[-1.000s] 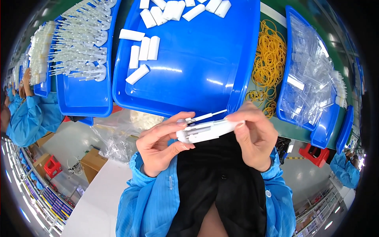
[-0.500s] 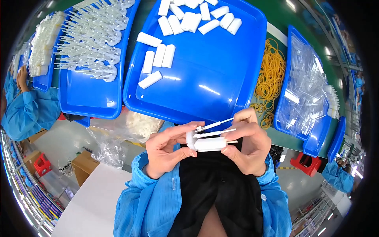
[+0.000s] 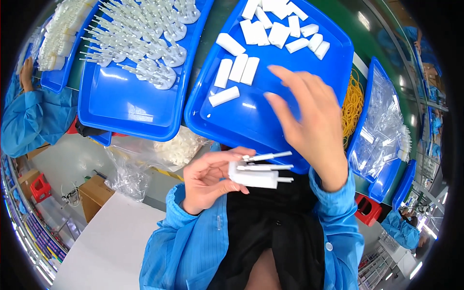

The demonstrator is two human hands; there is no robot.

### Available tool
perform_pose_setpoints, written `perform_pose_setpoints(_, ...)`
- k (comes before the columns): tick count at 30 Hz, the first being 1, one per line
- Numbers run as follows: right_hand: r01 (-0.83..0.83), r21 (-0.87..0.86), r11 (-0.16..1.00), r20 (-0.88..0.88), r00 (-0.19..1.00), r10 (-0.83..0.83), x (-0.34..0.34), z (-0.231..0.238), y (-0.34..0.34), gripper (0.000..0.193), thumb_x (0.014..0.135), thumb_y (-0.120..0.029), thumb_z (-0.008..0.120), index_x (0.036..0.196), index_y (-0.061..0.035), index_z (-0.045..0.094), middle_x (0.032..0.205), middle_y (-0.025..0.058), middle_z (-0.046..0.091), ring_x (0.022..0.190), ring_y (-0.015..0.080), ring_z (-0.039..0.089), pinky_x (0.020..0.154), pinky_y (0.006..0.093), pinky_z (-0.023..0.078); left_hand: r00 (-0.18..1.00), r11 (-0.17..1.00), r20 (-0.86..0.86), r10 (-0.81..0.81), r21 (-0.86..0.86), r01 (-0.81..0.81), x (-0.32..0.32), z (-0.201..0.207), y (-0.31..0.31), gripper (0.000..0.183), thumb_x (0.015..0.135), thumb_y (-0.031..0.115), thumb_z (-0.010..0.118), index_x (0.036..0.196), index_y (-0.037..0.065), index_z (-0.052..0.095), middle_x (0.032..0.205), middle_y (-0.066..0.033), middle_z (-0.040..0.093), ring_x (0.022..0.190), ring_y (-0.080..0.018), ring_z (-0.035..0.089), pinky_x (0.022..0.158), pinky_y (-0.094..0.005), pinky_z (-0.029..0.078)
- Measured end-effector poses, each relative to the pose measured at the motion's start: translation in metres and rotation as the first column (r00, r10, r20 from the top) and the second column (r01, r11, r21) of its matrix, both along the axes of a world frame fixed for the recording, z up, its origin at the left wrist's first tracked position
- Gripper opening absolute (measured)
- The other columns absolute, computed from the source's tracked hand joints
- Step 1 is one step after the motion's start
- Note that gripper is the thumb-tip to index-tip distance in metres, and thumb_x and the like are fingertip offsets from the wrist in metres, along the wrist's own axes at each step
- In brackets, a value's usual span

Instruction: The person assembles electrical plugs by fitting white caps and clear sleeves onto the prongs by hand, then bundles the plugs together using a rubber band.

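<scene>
My left hand (image 3: pixel 211 178) grips a small white plastic block (image 3: pixel 253 178) with thin white sticks (image 3: pixel 268 162) poking out to the right, held just above my lap. My right hand (image 3: pixel 309 121) is empty, fingers spread, reaching up over the near part of the middle blue tray (image 3: pixel 251 128). That tray holds several loose white rectangular blocks (image 3: pixel 237 69), the nearest one (image 3: pixel 224 96) lying left of my right hand.
A second blue tray (image 3: pixel 121 104) at left carries several white stick-and-disc parts (image 3: pixel 145 43). Yellow rubber bands (image 3: pixel 354 107) lie right of the middle tray, beside a blue tray of clear bags (image 3: pixel 382 125). A clear bag of white pieces (image 3: pixel 179 147) hangs below. Another person's blue sleeve (image 3: pixel 29 118) is at far left.
My right hand let go of the white block and moved up over the middle tray. The left hand now holds the block with sticks alone.
</scene>
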State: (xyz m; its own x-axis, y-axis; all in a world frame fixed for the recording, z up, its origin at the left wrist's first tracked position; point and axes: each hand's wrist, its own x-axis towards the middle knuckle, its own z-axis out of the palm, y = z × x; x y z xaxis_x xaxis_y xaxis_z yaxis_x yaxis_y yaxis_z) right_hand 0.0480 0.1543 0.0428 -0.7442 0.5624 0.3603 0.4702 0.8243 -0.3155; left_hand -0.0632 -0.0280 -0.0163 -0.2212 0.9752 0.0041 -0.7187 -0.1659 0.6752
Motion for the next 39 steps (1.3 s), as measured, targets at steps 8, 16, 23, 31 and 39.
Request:
perform_pose_setpoints(8, 0.093, 0.075, 0.993, 0.121, 0.987, -0.102, -0.036, -0.036, 0.013, 0.032, 0.076, -0.019, 0.066, 0.097, -0.0004, 0.049, 0.079, 0.0114, 0.055, 0.074, 0.0255, 0.056, 0.060, 0.0352, 0.049, 0.990, 0.990, -0.084, -0.110, 0.075, 0.116, -0.001, 0.002, 0.001, 0.036, 0.075, -0.008, 0.065, 0.109, -0.006, 0.054, 0.118, -0.0329, 0.049, 0.096, -0.0293, 0.061, 0.073, -0.0351, 0.056)
perform_pose_setpoints(16, 0.149, -0.020, 0.989, 0.111, 0.983, -0.146, -0.013, -0.031, 0.005, 0.029, 0.079, -0.003, 0.058, 0.106, 0.0021, 0.048, 0.093, 0.0165, 0.057, 0.085, 0.0323, 0.056, 0.072, 0.0383, 0.047, 0.998, 0.999, -0.057, -0.036, 0.014, 0.037, 0.005, 0.003, -0.002, 0.028, 0.081, -0.005, 0.059, 0.108, -0.006, 0.055, 0.125, -0.0330, 0.043, 0.096, -0.0282, 0.060, 0.067, -0.0347, 0.057)
perform_pose_setpoints(23, 0.066, -0.124, 0.990, 0.146, 0.988, -0.048, 0.046, 0.000, -0.001, 0.020, 0.080, -0.001, 0.058, 0.100, 0.0004, 0.054, 0.084, 0.0153, 0.056, 0.077, 0.0316, 0.054, 0.067, 0.0354, 0.044, 0.994, 0.994, -0.088, 0.062, -0.086, -0.069, 0.019, 0.013, 0.003, 0.044, 0.082, -0.003, 0.058, 0.123, -0.009, 0.044, 0.125, -0.0322, 0.044, 0.098, -0.0300, 0.060, 0.066, -0.0335, 0.056)
perform_pose_setpoints(31, -0.052, -0.860, 0.507, -0.234, 0.924, -0.302, 0.122, 0.013, -0.041, 0.026, 0.090, -0.005, 0.051, 0.114, 0.0008, 0.047, 0.076, 0.0078, 0.054, 0.067, 0.0149, 0.050, 0.063, 0.0268, 0.040, 0.961, 0.989, -0.267, 0.069, -0.105, -0.100, 0.038, 0.017, 0.016, 0.041, 0.081, -0.003, 0.060, 0.120, -0.007, 0.048, 0.123, -0.0314, 0.046, 0.096, -0.0302, 0.060, 0.066, -0.0332, 0.057)
perform_pose_setpoints(39, -0.238, -0.845, 0.479, -0.432, 0.832, -0.348, 0.137, 0.005, -0.040, 0.015, 0.092, -0.009, 0.051, 0.103, 0.0015, 0.054, 0.094, 0.0067, 0.055, 0.082, 0.0087, 0.056, 0.072, 0.0198, 0.044, 0.928, 0.992, -0.370, 0.051, -0.092, -0.091, 0.052, 0.024, 0.027, 0.041, 0.079, -0.001, 0.064, 0.118, -0.007, 0.050, 0.120, -0.0297, 0.049, 0.098, -0.0301, 0.060, 0.068, -0.0330, 0.057)
